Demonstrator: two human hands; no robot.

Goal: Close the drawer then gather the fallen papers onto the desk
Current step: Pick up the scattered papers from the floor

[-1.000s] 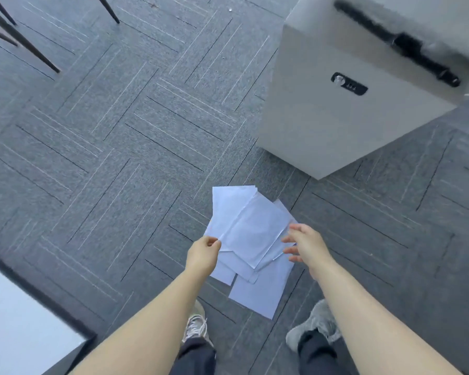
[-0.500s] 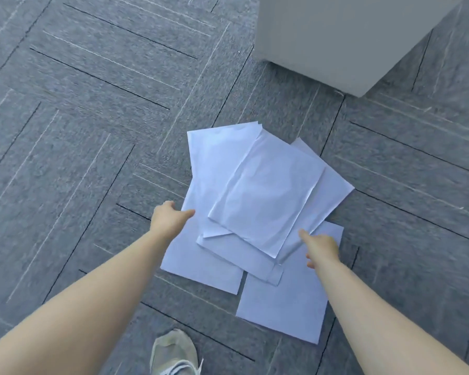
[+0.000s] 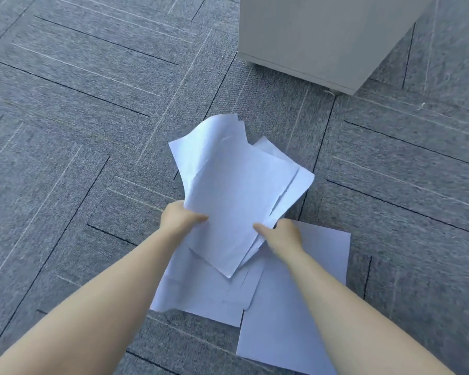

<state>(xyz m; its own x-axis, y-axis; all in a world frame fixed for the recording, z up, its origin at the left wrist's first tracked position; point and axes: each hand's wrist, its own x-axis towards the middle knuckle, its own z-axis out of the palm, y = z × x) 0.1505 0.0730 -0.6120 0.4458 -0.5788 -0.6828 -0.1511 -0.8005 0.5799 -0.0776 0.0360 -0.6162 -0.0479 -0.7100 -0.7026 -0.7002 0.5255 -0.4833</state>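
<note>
- Left hand (image 3: 179,218) and right hand (image 3: 283,235) both closed in a pinch grip on the near edges of a loose sheaf of white papers (image 3: 236,190), thumbs on top, other fingers hidden beneath.
- Sheaf raised off the carpet floor (image 3: 79,131), far corners curling and drooping, sheets fanned out of line.
- At least two more sheets (image 3: 295,307) left flat on the carpet below the hands, overlapping, one poking out to the right.
- Gathering judged about half done; remaining sheets to be collected, then all carried to the table, which was out of view.
- Drawer state impossible to tell: only the plain lower body of the grey cabinet (image 3: 322,36) visible, near the papers.
- Paper thin, limp, lightly creased; carpet grey, coarse-woven, square tiles with line patterns; cabinet smooth and hard-edged.
</note>
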